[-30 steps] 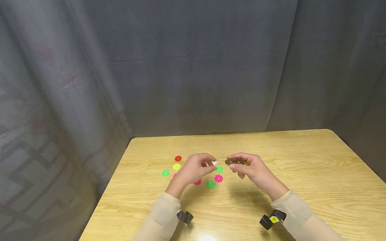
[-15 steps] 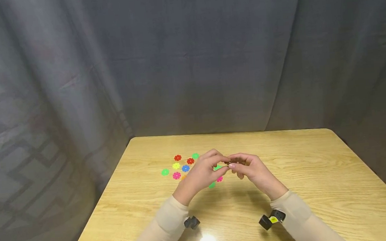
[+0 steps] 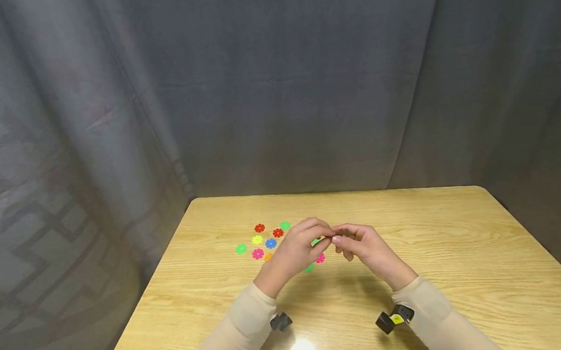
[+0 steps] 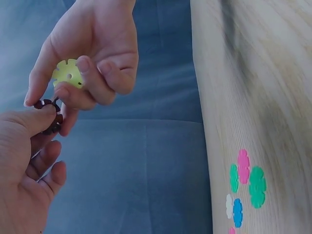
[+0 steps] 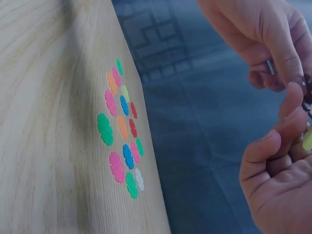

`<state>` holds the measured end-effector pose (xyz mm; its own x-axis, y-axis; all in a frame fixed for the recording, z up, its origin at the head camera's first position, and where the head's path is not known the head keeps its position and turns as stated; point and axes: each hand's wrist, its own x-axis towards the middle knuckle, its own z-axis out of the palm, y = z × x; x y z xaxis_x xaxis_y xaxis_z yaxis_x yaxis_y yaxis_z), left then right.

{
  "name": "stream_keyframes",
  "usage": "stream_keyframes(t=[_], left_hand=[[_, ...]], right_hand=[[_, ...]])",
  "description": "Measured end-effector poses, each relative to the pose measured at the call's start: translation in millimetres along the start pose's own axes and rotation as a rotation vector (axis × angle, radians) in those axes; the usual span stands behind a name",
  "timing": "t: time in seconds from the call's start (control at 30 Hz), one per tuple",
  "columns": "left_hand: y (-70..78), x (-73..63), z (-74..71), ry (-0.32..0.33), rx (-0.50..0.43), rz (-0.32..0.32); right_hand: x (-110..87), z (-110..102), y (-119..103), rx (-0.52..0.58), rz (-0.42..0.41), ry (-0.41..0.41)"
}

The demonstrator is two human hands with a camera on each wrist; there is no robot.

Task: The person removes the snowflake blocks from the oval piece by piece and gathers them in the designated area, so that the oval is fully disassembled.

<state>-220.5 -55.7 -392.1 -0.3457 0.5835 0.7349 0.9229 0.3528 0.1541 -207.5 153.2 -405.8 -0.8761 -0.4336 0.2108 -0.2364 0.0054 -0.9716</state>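
In the head view my left hand (image 3: pixel 296 250) and right hand (image 3: pixel 371 250) meet fingertip to fingertip above the table. Between them are dark brown notched snowflake discs (image 4: pixel 52 127), pinched by the left thumb and fingers and held by the right fingers from the other side. The brown discs overlap, and the fingers partly cover them, so I cannot tell how they join. A yellow snowflake disc (image 4: pixel 62 76) sits within the right hand's fingers; only its edge shows in the right wrist view.
Loose snowflake discs lie flat left of and below the hands, including a blue one (image 3: pixel 271 243), a red one (image 3: pixel 260 228) and a green one (image 3: pixel 241 249). They rest on the wooden table (image 3: pixel 444 250), with grey curtains (image 3: pixel 273 87) behind and beside it.
My left hand has moved right from over the loose discs to meet the right hand at the brown discs. The right hand has stayed nearly still.
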Motion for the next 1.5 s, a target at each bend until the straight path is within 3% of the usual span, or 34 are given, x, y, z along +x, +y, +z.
stream_keyframes(t=[0.23,0.63,1.5], left_hand=[[-1.9,-2.7,-4.5,0.012,-0.037,-0.042],[-2.8,-4.5,-3.0,0.014,-0.001,-0.044],[0.3,0.2,-3.7,0.018,0.038,0.009]], right_hand=[[-0.8,-1.7,1.4,0.017,-0.018,0.004],[0.6,-1.5,3.0,0.066,0.015,0.013],[1.5,-2.3,4.3,0.101,-0.019,0.042]])
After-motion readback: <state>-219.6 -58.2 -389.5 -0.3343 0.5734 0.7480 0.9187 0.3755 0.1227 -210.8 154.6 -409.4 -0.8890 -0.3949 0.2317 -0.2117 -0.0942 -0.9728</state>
